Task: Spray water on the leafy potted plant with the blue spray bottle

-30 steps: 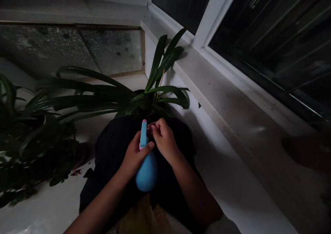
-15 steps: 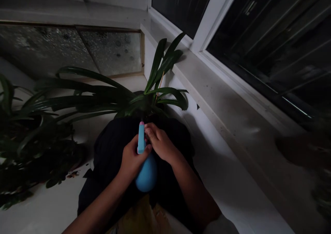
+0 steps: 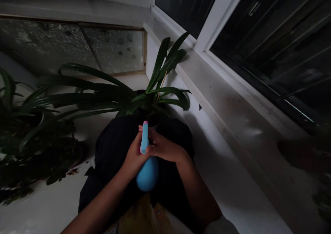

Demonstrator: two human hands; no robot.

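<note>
A blue spray bottle (image 3: 148, 175) with a light-blue head and a pink nozzle is held upright over my lap, its nozzle pointing away from me. My left hand (image 3: 134, 153) is wrapped around its neck from the left. From the right, my right hand (image 3: 164, 146) closes round the neck and head, thumb below the back of the head and fingers reaching across the front. Just beyond the nozzle stands a potted plant (image 3: 124, 101) with long, strap-like dark green leaves. Its pot is mostly hidden in shadow behind my knees.
A bushy plant (image 3: 51, 148) stands on the white floor (image 3: 49, 206) to the left. A pale window sill (image 3: 219, 99) runs along the right under a dark window (image 3: 274, 54). Behind the leaves is a framed, speckled glass panel (image 3: 116, 51).
My right hand has moved in from beside the bottle's head and wrapped over its neck and my left fingers. The view has shifted slightly; the bottle stays nearly in place.
</note>
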